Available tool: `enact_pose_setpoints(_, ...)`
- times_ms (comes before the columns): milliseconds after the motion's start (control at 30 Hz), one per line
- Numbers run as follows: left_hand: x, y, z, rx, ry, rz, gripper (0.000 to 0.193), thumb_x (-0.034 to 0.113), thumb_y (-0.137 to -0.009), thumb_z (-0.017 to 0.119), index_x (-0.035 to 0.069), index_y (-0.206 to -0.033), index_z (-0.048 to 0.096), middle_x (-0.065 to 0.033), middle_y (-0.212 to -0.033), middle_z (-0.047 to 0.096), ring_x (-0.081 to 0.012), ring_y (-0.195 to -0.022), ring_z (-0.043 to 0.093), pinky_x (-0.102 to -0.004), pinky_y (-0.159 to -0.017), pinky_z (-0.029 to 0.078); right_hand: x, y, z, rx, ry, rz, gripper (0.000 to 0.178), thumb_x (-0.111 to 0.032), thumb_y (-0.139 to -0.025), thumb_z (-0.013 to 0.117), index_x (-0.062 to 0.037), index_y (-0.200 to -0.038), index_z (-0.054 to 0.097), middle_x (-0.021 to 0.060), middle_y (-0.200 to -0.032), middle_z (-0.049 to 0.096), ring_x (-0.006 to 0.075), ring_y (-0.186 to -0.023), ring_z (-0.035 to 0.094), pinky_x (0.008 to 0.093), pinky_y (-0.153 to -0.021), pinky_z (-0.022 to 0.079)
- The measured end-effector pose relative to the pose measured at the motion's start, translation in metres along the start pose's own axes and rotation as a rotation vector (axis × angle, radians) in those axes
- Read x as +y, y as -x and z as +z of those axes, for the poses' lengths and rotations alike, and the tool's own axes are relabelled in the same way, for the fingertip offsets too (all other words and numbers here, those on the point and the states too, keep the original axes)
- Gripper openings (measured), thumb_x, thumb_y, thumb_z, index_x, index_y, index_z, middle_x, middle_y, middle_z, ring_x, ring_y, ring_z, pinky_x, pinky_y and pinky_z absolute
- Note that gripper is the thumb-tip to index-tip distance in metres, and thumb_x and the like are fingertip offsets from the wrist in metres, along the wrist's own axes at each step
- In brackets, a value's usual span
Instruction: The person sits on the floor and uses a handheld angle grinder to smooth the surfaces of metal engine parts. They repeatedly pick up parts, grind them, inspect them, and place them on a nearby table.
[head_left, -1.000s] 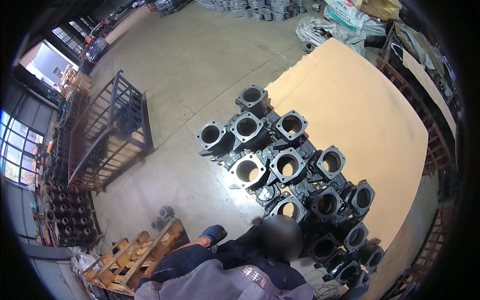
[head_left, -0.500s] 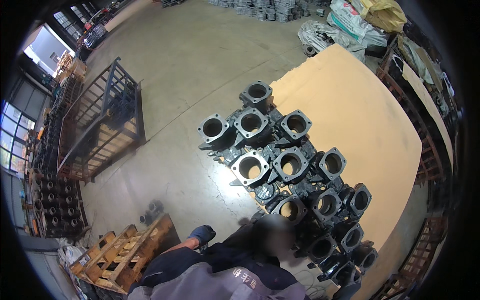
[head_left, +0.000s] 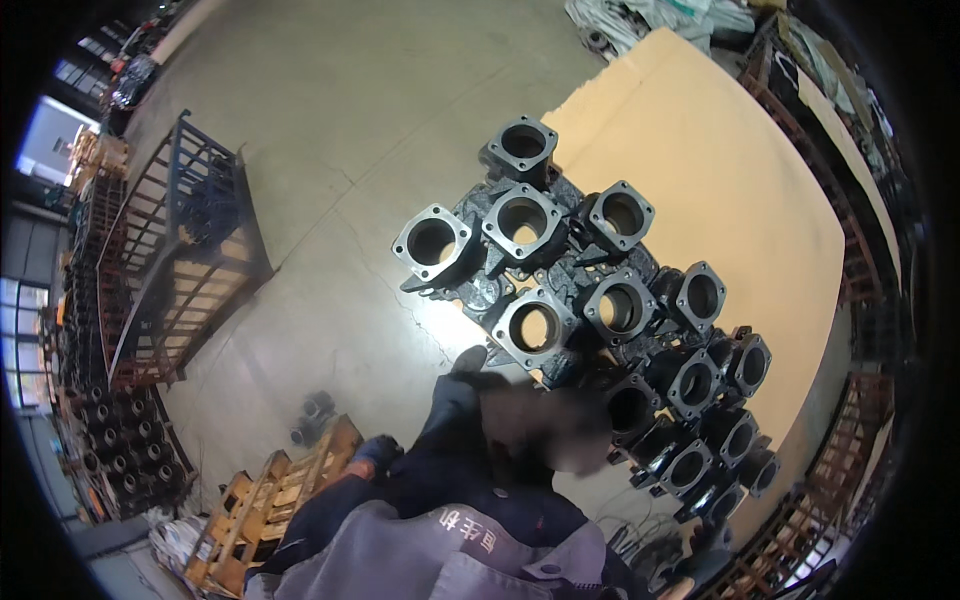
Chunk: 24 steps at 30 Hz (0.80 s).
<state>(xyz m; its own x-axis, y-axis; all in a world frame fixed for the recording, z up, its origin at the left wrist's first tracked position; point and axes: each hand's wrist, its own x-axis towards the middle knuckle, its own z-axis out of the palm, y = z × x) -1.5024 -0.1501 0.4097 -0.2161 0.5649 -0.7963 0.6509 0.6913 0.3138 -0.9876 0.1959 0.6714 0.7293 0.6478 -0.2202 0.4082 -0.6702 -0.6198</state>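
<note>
Black cast-iron housings (head_left: pixel 525 222) with round bores and square, bolt-holed flanges stand in rows to my front and right. My left hand (head_left: pixel 378 452), in a dark blue glove, hangs beside my body near a wooden pallet, its fingers curled and nothing visible in them. At the lower right is my right hand (head_left: pixel 712 562) in a dark glove, near the closest housings (head_left: pixel 722 500). Its fingers are too dark and blurred to read, and any contact with a housing is unclear. A blurred dark brown shape (head_left: pixel 545 420) hides part of the near rows.
A tan sheet (head_left: pixel 740 170) lies beneath and beside the housings. The wooden pallet (head_left: pixel 300 480) leans at lower left, by small dark parts (head_left: pixel 315 415) on the floor. A metal cage (head_left: pixel 185 250) stands left; brown racks (head_left: pixel 840 470) line the right. My shoe (head_left: pixel 468 358) is near the housings.
The view has shifted, so the housings sit lower right of where the rows began and the cage further left. My left leg and shoe have come forward into view. More of my right arm shows.
</note>
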Motion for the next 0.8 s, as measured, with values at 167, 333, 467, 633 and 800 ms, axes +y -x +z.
enact_pose_setpoints(167, -0.037, -0.028, -0.108, 0.258, 0.437, -0.237, 0.026, 0.025, -0.089, 0.063, 0.001, -0.094, 0.072, -0.0133, -0.082, 0.072, -0.0245, -0.076, 0.069, -0.0361, -0.073, 0.053, 0.003, 0.059, 0.056, -0.195, -0.028, -0.166, 0.029, -0.027, -0.095, 0.066, -0.0006, -0.107, 0.067, 0.0076, -0.079, 0.068, 0.0152, -0.063, 0.063, 0.0262, -0.058, 0.05)
enact_pose_setpoints(333, -0.089, -0.075, -0.137, 0.266, 0.236, -0.038, 0.028, 0.028, -0.089, 0.063, 0.001, -0.091, 0.071, -0.0111, -0.077, 0.071, -0.0215, -0.07, 0.067, -0.0372, -0.068, 0.052, 0.057, 0.05, 0.05, -0.081, -0.105, -0.239, 0.026, -0.024, -0.095, 0.065, 0.0005, -0.103, 0.066, 0.0075, -0.079, 0.067, 0.0151, -0.062, 0.064, 0.0272, -0.053, 0.052)
enact_pose_setpoints(467, -0.096, -0.09, -0.131, 0.177, 0.413, -0.131, 0.03, 0.029, -0.086, 0.066, 0.001, -0.094, 0.072, -0.0118, -0.081, 0.072, -0.0226, -0.074, 0.068, -0.0367, -0.07, 0.053, 0.083, 0.053, 0.039, -0.011, -0.212, -0.114, 0.021, -0.026, -0.095, 0.066, -0.0058, -0.101, 0.066, 0.0032, -0.075, 0.065, 0.0115, -0.058, 0.058, 0.0265, -0.049, 0.047)
enact_pose_setpoints(633, -0.076, -0.084, -0.162, 0.123, 0.256, -0.089, 0.031, 0.029, -0.085, 0.066, 0.0, -0.096, 0.072, -0.012, -0.083, 0.073, -0.0216, -0.075, 0.069, -0.0355, -0.073, 0.054, 0.147, 0.041, 0.022, 0.108, -0.121, 0.054, 0.024, -0.033, -0.092, 0.07, -0.0091, -0.094, 0.064, 0.0027, -0.07, 0.062, 0.014, -0.052, 0.057, 0.0263, -0.044, 0.042)
enact_pose_setpoints(800, -0.082, -0.107, -0.184, 0.069, 0.224, -0.143, 0.026, 0.025, -0.085, 0.066, 0.001, -0.093, 0.071, -0.0121, -0.082, 0.073, -0.0206, -0.071, 0.069, -0.0351, -0.066, 0.054, 0.074, 0.132, 0.044, 0.119, -0.147, 0.275, 0.031, -0.03, -0.092, 0.069, -0.0008, -0.101, 0.064, 0.0072, -0.073, 0.066, 0.0172, -0.054, 0.061, 0.0274, -0.044, 0.045)
